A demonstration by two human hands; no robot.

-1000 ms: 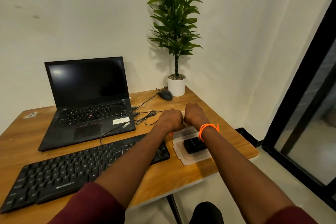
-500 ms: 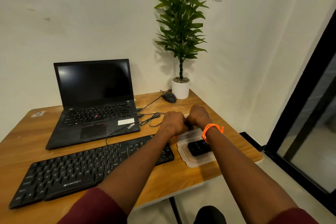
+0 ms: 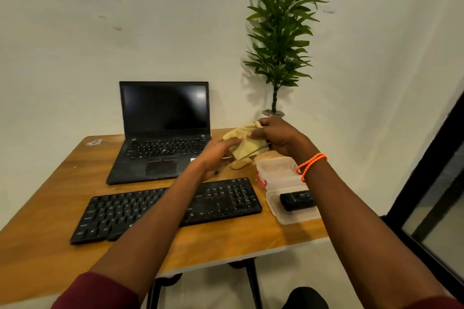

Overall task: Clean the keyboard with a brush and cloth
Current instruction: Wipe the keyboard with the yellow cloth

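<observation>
A black external keyboard (image 3: pixel 226 199) lies across the wooden table (image 3: pixel 50 246) in front of an open laptop. Above the table, behind the keyboard's right end, a crumpled yellow cloth (image 3: pixel 247 144) is held between both hands. My left hand (image 3: pixel 216 155) grips its lower left side and my right hand (image 3: pixel 278 137), with an orange bracelet on the wrist, pinches its top. To the right of the keyboard stands an open clear plastic box (image 3: pixel 278 170), and a black object (image 3: pixel 297 199) rests in its near half. No brush is visible.
A black laptop (image 3: pixel 163 133) with a dark screen sits behind the keyboard. A potted plant (image 3: pixel 278 40) stands at the table's back right corner against the white wall. A dark door frame (image 3: pixel 426 170) runs down the right side. The table's right edge is close to the box.
Both hands have risen from the box area, now holding up a yellow cloth that was not visible before. The box's far half is now exposed. The camera has tilted.
</observation>
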